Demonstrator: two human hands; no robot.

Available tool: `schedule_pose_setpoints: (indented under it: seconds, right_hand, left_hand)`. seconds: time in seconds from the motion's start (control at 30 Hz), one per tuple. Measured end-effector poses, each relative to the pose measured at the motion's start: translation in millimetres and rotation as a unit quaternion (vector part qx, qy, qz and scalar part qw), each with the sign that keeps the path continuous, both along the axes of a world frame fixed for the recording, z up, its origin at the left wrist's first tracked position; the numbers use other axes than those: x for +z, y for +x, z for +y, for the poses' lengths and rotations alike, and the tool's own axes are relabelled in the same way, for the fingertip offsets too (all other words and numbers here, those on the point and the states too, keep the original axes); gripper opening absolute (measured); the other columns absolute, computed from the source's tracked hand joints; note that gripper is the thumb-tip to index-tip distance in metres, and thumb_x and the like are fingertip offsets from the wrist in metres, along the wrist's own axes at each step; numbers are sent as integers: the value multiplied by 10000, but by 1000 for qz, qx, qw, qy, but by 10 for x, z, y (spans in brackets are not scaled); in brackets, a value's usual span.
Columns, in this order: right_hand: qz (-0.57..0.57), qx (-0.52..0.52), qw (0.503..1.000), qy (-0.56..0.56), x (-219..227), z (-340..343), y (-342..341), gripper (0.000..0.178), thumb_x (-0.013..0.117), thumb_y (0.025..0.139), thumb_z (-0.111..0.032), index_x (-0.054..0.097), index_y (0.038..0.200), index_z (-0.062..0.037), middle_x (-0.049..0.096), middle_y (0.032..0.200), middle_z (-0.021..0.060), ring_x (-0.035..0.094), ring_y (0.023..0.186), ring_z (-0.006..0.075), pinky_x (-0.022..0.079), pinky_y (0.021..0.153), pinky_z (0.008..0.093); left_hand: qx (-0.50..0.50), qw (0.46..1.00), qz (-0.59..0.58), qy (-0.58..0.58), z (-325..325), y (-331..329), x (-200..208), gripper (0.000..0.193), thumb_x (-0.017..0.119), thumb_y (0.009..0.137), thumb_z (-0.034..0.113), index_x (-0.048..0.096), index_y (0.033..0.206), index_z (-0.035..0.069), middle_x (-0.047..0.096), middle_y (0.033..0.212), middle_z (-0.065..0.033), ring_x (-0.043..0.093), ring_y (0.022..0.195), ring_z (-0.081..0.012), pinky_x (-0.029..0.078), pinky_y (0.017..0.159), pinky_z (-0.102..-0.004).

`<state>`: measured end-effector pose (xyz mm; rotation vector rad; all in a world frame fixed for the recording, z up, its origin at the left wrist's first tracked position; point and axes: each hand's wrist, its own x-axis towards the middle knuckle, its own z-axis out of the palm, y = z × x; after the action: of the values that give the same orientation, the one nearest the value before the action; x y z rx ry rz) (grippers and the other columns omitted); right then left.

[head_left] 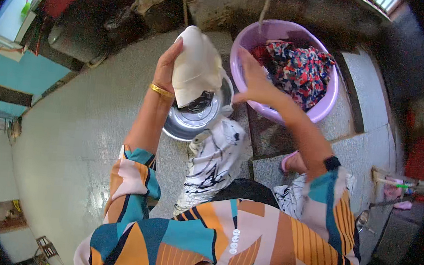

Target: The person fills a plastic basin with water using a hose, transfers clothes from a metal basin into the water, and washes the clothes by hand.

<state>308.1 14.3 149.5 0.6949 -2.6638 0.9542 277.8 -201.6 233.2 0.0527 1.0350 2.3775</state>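
Observation:
My left hand (167,65), a gold bangle at its wrist, grips the left edge of a cream cloth (197,65). The cloth is raised over a round metal basin (172,127) and covers part of it. Something dark (200,102) shows below the cloth's lower edge; I cannot make out what it is. My right hand (260,84) is slightly blurred, thumb and fingers apart, over the left rim of a purple tub (332,90). Inside the tub lies a bunched cloth (303,70) patterned in red, navy and white.
My legs in white trousers with black marks (215,158) are bent close to the basin. A pink slipper (286,161) shows below the tub. Grey tiled floor (80,136) spreads to the left. Dark clutter (131,19) lines the wall at the far left.

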Motion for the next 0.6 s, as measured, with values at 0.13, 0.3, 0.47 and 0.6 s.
schedule_pose_setpoints:
  seconds: [0.13,0.3,0.47,0.6]
  right_hand:
    - [137,-29,945,-297,-84,-189,-217,872,705,580,-194,219,1295,-81,413,1206,113,439,1077,242,343,928,339]
    - [-122,57,790,-598,-8,304,39,417,534,677,13,489,1083,-72,558,936,34,529,885,156,440,789,281]
    - [-233,-29,732,-639,-70,632,551,361,506,694,-53,505,1054,-27,580,922,77,567,828,174,464,748,293]
    - [-396,-70,546,-735,-876,1030,927,407,494,707,-172,499,1068,16,576,983,161,583,863,261,457,812,371]
  left_hand:
    - [-47,998,30,8,463,107,226,432,520,796,298,445,1135,41,547,1021,-124,565,859,-253,467,769,-386]
    - [-79,993,51,73,641,253,23,469,486,802,360,455,1131,26,540,1051,-149,542,929,-279,449,800,-393]
    - [-30,992,-75,-92,770,632,-1367,233,492,786,251,547,944,90,582,933,-77,565,798,-210,471,647,-343]
    - [-61,954,-283,-74,1177,994,-2279,486,425,779,496,464,1087,122,499,1074,-103,449,1022,-208,338,869,-436]
